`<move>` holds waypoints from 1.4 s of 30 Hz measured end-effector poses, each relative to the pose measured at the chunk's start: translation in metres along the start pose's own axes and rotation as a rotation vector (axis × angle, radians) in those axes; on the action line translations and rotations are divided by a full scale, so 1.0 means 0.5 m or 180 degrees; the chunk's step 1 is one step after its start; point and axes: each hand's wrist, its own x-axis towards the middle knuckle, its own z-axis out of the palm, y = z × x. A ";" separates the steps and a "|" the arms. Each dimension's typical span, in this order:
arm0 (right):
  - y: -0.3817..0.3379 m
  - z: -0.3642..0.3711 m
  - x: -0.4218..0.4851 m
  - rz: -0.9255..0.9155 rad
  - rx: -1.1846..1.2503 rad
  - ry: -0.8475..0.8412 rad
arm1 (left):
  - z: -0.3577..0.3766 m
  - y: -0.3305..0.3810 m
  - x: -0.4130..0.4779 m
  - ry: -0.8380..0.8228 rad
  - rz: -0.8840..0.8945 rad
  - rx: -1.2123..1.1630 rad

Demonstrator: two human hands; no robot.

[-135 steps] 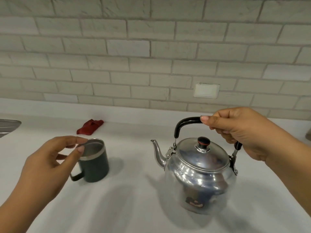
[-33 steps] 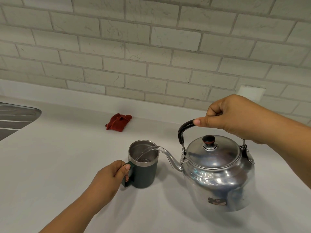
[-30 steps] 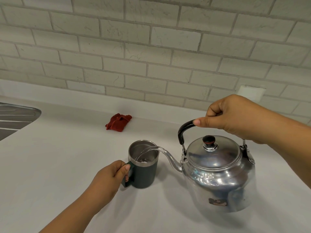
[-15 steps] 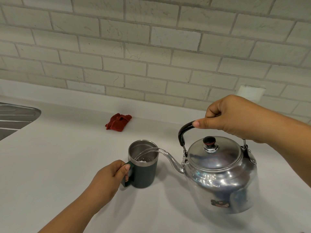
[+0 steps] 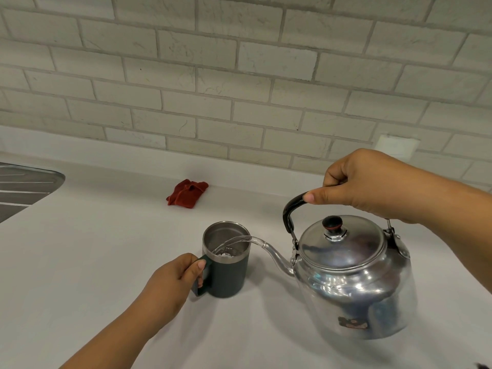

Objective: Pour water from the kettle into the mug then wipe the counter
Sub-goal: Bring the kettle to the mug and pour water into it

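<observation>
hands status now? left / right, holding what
Left hand: closed, gripping the handle of the mug, which stands on the counter.
Right hand: closed, gripping the handle of the kettle, tilted and pouring.

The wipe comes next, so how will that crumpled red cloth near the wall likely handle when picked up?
The red cloth lies bunched in soft folds, so it is probably floppy and will drape when lifted. It looks small and thin, so likely light. Lying slumped on the counter, it should not roll.
</observation>
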 end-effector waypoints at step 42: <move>-0.014 -0.018 0.014 -0.0153 -0.0427 -0.0133 | 0.000 -0.001 -0.002 0.0038 0.0031 -0.0046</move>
